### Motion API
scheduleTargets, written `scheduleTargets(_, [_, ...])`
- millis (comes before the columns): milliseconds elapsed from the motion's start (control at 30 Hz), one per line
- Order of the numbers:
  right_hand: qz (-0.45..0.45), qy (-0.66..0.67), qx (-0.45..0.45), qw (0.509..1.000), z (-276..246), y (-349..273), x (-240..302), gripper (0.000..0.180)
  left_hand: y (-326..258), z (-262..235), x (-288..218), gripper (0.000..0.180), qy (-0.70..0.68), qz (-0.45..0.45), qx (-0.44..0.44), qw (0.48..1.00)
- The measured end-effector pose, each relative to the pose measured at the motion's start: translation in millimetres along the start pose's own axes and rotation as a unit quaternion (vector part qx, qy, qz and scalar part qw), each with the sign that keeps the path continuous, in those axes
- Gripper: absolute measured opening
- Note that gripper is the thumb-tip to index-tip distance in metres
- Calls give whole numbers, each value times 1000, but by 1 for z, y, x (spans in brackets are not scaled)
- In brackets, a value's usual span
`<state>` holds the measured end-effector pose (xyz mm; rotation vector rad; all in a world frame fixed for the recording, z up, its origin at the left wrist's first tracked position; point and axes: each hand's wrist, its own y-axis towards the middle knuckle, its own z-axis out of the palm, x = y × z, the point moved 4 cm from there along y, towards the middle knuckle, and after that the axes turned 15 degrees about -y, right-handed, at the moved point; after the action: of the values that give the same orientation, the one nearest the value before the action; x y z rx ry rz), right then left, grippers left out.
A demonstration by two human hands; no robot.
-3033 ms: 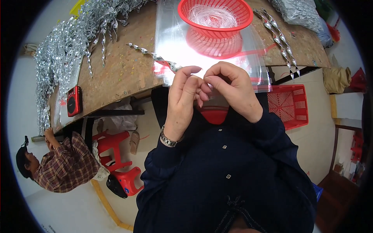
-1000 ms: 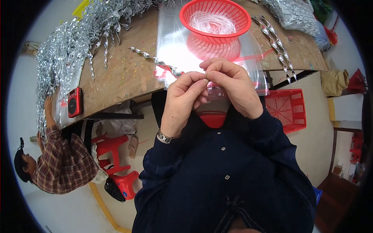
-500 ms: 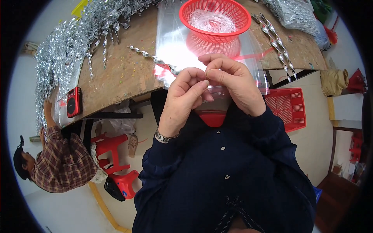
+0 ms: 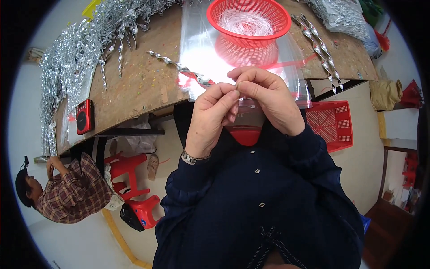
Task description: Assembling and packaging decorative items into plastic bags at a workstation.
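Note:
In front of my chest, my left hand (image 4: 209, 115) and my right hand (image 4: 271, 99) meet at their fingertips. Both are closed in a pinch on something too small to make out, perhaps a fine thread. A twisted silver foil strip (image 4: 180, 67) lies on the table and reaches toward the fingers of my left hand. Below my hands are glossy clear plastic sheets (image 4: 196, 47) at the table edge. Just beyond them stands a red mesh basket (image 4: 251, 40) holding a coil of fine pale thread (image 4: 246, 23).
Two silver spirals (image 4: 323, 56) overhang the table edge at right. Silver tinsel (image 4: 67, 62) is heaped at far left, by a red radio (image 4: 84, 117). A co-worker (image 4: 76, 190) sits at left beside red stools (image 4: 127, 172). A red crate (image 4: 333, 123) stands on the floor at right.
My left fingers have closed in toward my right fingertips, and the left wrist has shifted slightly. The co-worker's hands have come down and together along the tinsel.

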<state>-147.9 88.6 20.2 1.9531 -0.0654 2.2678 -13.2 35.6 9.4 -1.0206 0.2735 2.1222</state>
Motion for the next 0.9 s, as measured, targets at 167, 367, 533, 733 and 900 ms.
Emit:
scheduleTargets(167, [0, -25, -8, 1000, 0, -2, 0, 14, -1, 2, -3, 13, 11, 11, -5, 1000])
scheduleTargets(367, [16, -59, -33, 998, -9, -4, -3, 18, -3, 4, -5, 14, 36, 22, -19, 999])
scheduleTargets(533, [34, -101, -46, 993, -13, -5, -3, 17, -5, 5, -6, 14, 48, 32, -18, 998])
scheduleTargets(733, [21, -129, -37, 991, -8, -4, -1, 16, -5, 6, -4, 13, 51, 29, -16, 998])
scheduleTargets(900, [19, -80, -12, 997, -4, -4, 0, 15, -5, 6, -4, 13, 69, 25, -15, 997])
